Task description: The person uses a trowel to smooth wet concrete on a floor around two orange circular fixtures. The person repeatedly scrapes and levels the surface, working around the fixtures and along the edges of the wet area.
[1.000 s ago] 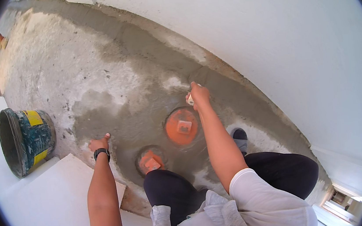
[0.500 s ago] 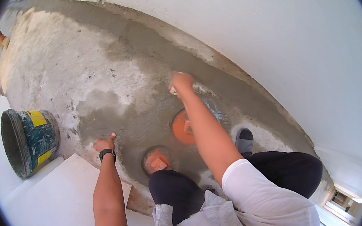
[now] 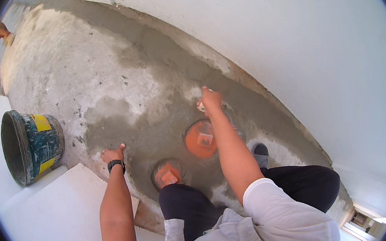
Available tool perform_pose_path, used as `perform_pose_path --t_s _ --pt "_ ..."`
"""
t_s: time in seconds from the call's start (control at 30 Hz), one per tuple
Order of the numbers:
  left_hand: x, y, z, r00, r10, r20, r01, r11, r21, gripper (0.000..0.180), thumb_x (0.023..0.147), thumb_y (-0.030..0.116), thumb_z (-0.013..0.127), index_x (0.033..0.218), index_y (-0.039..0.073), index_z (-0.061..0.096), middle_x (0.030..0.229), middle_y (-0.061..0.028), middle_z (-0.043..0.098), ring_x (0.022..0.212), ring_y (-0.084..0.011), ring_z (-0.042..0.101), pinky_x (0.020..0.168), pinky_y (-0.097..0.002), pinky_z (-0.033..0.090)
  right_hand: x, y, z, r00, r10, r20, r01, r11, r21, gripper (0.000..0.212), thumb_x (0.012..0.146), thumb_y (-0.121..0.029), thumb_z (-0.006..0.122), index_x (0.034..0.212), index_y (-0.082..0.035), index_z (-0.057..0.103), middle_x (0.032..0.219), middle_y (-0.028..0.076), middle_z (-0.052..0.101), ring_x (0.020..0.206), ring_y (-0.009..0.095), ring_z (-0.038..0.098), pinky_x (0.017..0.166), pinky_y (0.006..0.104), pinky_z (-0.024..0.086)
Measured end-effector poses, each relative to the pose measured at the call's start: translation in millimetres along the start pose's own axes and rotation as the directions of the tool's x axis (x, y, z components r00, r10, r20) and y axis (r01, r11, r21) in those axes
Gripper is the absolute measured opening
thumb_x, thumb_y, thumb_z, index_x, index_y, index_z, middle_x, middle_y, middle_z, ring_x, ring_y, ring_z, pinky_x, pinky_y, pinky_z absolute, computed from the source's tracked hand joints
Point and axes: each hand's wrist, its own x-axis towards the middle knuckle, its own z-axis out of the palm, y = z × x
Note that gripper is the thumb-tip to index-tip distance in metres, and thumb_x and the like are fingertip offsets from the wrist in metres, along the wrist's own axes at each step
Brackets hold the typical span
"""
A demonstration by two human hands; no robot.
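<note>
My right hand (image 3: 210, 100) is closed around the pale handle of a trowel (image 3: 201, 107), low over the wet grey cement (image 3: 159, 110). My forearm mostly hides the blade. Just below that hand, a round orange cap (image 3: 195, 141) with a raised square block sits in the floor. Nearer to my knee, a second orange cap (image 3: 166, 174) lies in a round recess. My left hand (image 3: 113, 154), with a black watch at its wrist, leans on the floor at the left edge of the wet patch. Its thumb sticks out and it holds nothing visible.
A dark, cement-stained bucket (image 3: 33, 145) with yellow patches lies tipped at the left. White panels (image 3: 54, 215) border the floor there. A long white wall (image 3: 278, 31) runs along the right. My sandalled foot (image 3: 260, 155) stands by the cement. At far left, another person's hand (image 3: 8, 36) touches the floor.
My right hand has moved to the right and slightly toward me with the trowel, and more of the larger orange cap shows. My left hand stays in place.
</note>
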Motion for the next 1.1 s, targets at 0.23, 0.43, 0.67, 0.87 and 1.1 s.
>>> perform_pose_path --t_s 0.23,0.43,0.67,0.87,1.1 --pt "-4.8 2.5 -5.2 0.999 -0.029 0.029 0.031 0.998 -0.057 0.089 0.072 0.05 0.092 0.133 -0.008 0.063 0.142 -0.0307 0.053 0.132 -0.0438 0.055 0.111 -0.0484 0.047 4.7 -33.4 60.4 0.982 -0.038 0.183 0.06 0.992 -0.114 0.047 0.102 -0.034 0.059 0.102 0.012 0.068 0.074 0.02 0.068 0.059 0.029 0.07 0.057 0.0448 0.054" --pt "-6.4 6.0 -7.9 0.998 -0.046 0.04 0.049 0.997 -0.058 0.092 0.073 0.049 0.092 0.137 -0.009 0.06 0.144 -0.0307 0.051 0.132 -0.0438 0.055 0.11 -0.0484 0.048 3.3 -37.9 -14.1 0.998 -0.029 0.063 0.041 0.979 -0.201 0.049 0.102 -0.034 0.058 0.108 0.014 0.065 0.075 0.019 0.068 0.054 0.029 0.066 0.052 0.0449 0.052" --pt "-7.9 4.1 -6.4 0.999 -0.043 0.032 0.045 0.996 -0.074 0.096 0.072 0.048 0.093 0.14 -0.01 0.056 0.145 -0.031 0.049 0.134 -0.0449 0.052 0.111 -0.0486 0.047 4.1 -17.9 32.8 0.996 0.069 0.06 -0.069 0.998 0.005 0.052 0.105 -0.035 0.055 0.118 0.015 0.06 0.075 0.018 0.067 0.054 0.028 0.066 0.051 0.0423 0.053" --pt "-10.5 4.2 -4.0 0.998 -0.051 0.03 0.054 0.995 -0.088 0.099 0.072 0.048 0.094 0.142 -0.01 0.053 0.145 -0.0307 0.048 0.134 -0.0449 0.051 0.111 -0.048 0.047 -2.8 -33.0 96.0 0.992 0.071 0.106 -0.067 0.997 -0.043 0.05 0.108 -0.034 0.051 0.116 0.014 0.062 0.089 0.02 0.07 0.062 0.028 0.07 0.053 0.0411 0.055" --pt "-10.2 3.9 -5.8 0.996 -0.058 0.062 0.064 0.994 -0.085 0.1 0.073 0.047 0.093 0.144 -0.01 0.051 0.146 -0.0308 0.046 0.136 -0.0445 0.05 0.111 -0.0476 0.047 3.0 -60.1 151.6 0.992 0.043 0.115 -0.015 0.972 -0.234 0.053 0.11 -0.036 0.044 0.104 0.011 0.068 0.083 0.02 0.073 0.066 0.028 0.072 0.064 0.0415 0.058"
